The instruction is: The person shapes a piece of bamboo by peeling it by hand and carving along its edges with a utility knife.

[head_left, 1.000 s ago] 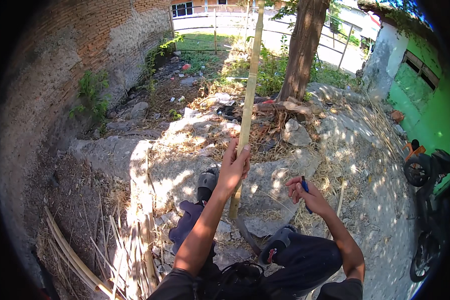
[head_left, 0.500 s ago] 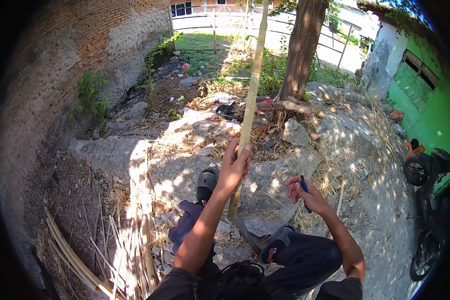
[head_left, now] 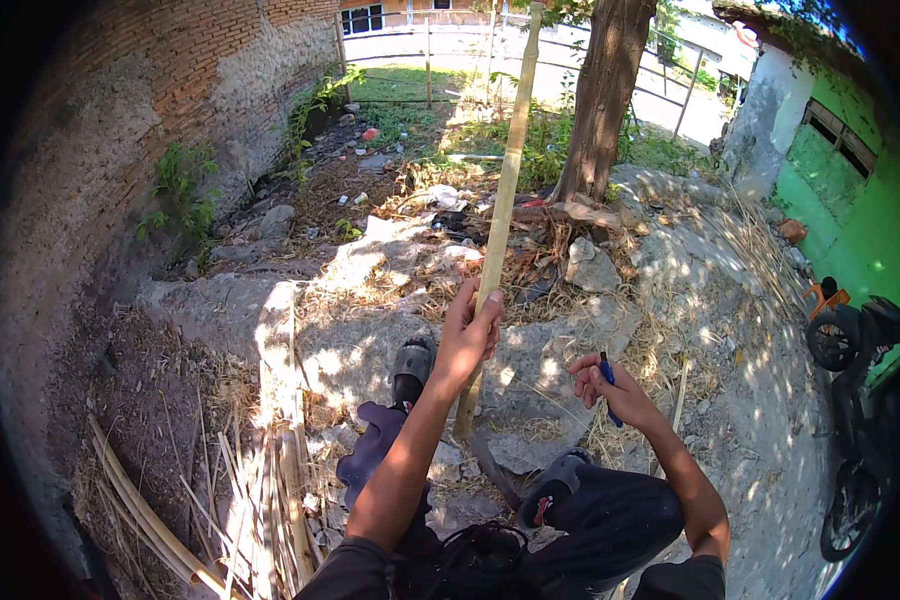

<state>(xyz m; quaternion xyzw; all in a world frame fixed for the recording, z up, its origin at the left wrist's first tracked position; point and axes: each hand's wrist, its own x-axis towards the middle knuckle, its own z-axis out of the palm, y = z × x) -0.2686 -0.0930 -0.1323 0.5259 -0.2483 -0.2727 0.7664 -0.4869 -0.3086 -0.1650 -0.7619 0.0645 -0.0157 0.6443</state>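
Observation:
My left hand (head_left: 468, 335) grips a long pale bamboo pole (head_left: 502, 190) that stands nearly upright, its foot resting on the stony ground between my shoes. My right hand (head_left: 604, 385) is off to the right of the pole, a little lower, closed around a small blue pen-like tool (head_left: 607, 378). My two dark shoes (head_left: 411, 362) (head_left: 550, 490) rest on the ground on either side of the pole's base.
A brick wall (head_left: 170, 110) rises on the left. Split bamboo strips (head_left: 270, 480) lie at lower left. A tree trunk (head_left: 600, 100) stands behind the pole, with rubble and dry grass about. A green building (head_left: 850, 170) and parked motorbikes (head_left: 860, 350) are on the right.
My right hand with the blue tool has shifted slightly. The pole and my left hand stay where they were.

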